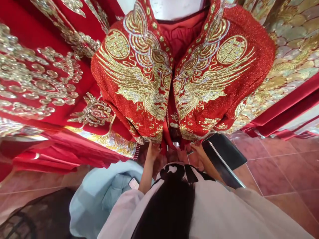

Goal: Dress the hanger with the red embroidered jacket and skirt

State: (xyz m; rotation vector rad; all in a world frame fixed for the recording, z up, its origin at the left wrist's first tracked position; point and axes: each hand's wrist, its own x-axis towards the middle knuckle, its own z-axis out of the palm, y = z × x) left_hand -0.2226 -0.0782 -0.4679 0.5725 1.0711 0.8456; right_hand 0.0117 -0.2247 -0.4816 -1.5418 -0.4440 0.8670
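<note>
A red jacket [139, 83] with heavy gold and silver embroidery hangs on a white mannequin [174, 8], its front slightly parted down the middle. My left hand [153, 149] reaches to the bottom edge of the jacket's left front panel, fingers closed on the hem. My right hand [198, 148] holds the hem of the right front panel [211, 83] the same way. Between the two hands, a small pale piece at the jacket's lower opening [175, 144] is too small to make out. My white sleeves and dark hair fill the bottom of the view.
More red and gold embroidered garments hang at the left [37, 76] and right [291, 49]. A black flat base [224, 152] lies on the reddish tiled floor [274, 166]. Light blue cloth [99, 196] and a dark mesh object [37, 215] sit at the lower left.
</note>
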